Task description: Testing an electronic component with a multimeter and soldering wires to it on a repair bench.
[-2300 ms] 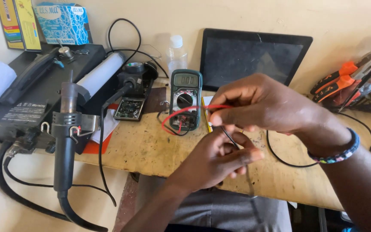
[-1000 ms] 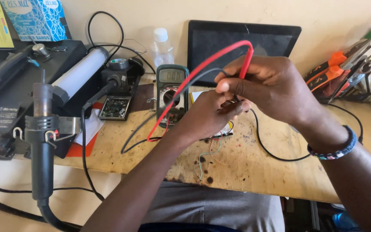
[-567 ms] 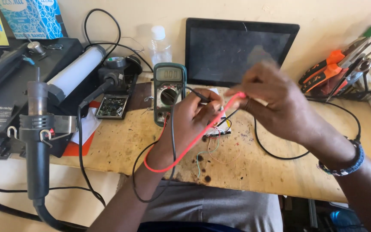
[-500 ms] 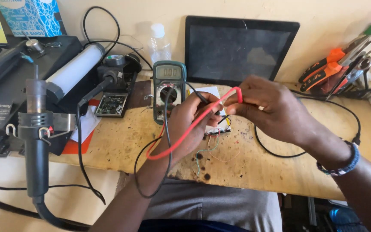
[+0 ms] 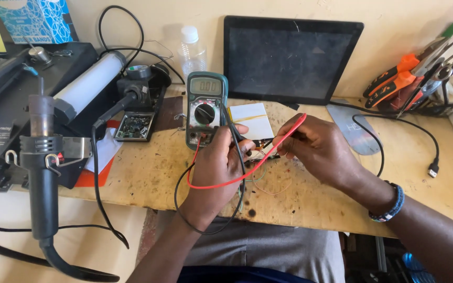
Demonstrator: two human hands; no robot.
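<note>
Both hands lowered to small board since earlier; red probe now angled down onto it.

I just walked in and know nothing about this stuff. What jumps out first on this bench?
At the centre, the left hand and the right hand meet over a small circuit board, the right hand pinching a red probe whose lead loops under the left. Just behind them a green multimeter lies on the wooden table, and a dark tablet leans against the wall. At the left a black hot-air gun hangs in its holder.
</note>
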